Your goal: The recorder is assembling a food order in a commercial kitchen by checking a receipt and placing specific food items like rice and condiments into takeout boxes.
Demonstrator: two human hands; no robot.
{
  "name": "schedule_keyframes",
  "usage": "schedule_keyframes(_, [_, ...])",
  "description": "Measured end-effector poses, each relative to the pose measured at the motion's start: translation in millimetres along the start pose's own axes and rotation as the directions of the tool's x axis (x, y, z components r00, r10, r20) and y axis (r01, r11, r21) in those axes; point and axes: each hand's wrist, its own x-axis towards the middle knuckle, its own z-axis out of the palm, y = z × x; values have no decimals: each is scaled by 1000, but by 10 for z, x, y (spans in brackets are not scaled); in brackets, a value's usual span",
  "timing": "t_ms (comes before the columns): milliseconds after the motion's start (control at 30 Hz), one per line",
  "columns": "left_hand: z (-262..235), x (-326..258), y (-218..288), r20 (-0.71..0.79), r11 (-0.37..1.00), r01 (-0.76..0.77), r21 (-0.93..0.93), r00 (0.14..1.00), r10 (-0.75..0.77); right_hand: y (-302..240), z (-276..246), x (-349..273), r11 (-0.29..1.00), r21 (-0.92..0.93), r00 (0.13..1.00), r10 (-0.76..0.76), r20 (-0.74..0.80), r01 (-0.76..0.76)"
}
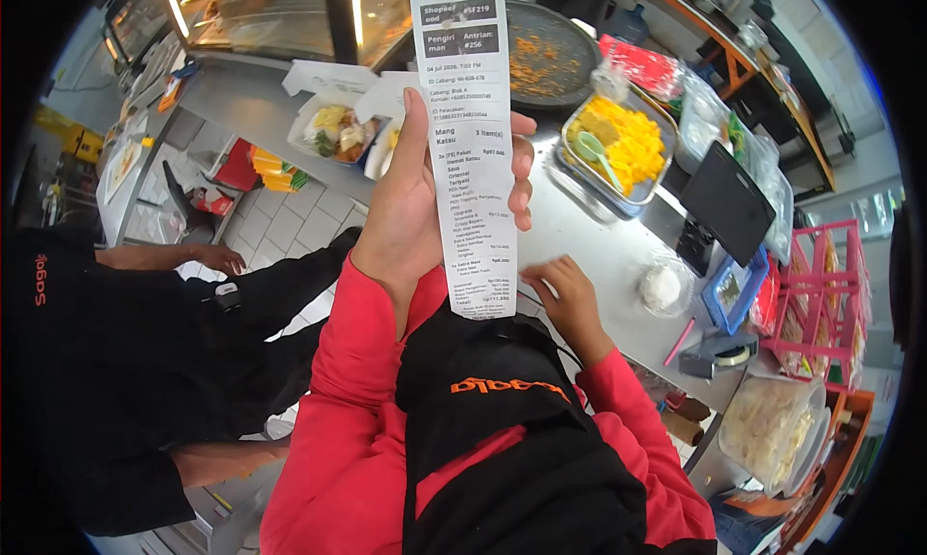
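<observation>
A long white printed receipt (468, 101) is upright in front of me, gripped by my left hand (401, 198). The thumb lies along its left edge and the fingertips show past its right edge. My right hand (575, 309) is at the near edge of the steel counter (579, 236), fingers loosely bent and apart, with nothing in it. Beyond the receipt are an open white box of food (338, 130) and a second box, partly covered by my left hand. A clear container of yellow food (618, 145) with a pale green spoon (599, 157) stands right of the receipt.
A large dark pan (546, 58) sits at the back. To the right are a black tablet-like device (729, 203), a wrapped white ball of food (662, 287), a tape dispenser (719, 355), a pink rack (821, 304) and a clear tub (772, 430). A person in black (126, 362) stands at left.
</observation>
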Motion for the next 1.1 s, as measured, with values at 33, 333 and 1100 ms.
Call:
schedule_keyframes(33, [110,31,-81,21,1000,13,-16,1000,-12,25,-141,-216,999,-14,999,39,-34,-40])
schedule_keyframes(333, [924,264,-879,240,994,106,-39,966,-93,365,-1193,-2292,831,-402,862,479,166,-385])
schedule_keyframes(1100, [1639,213,-1614,339,976,209,-68,925,-174,501,-1275,-3063,747,-284,763,642,76,-600])
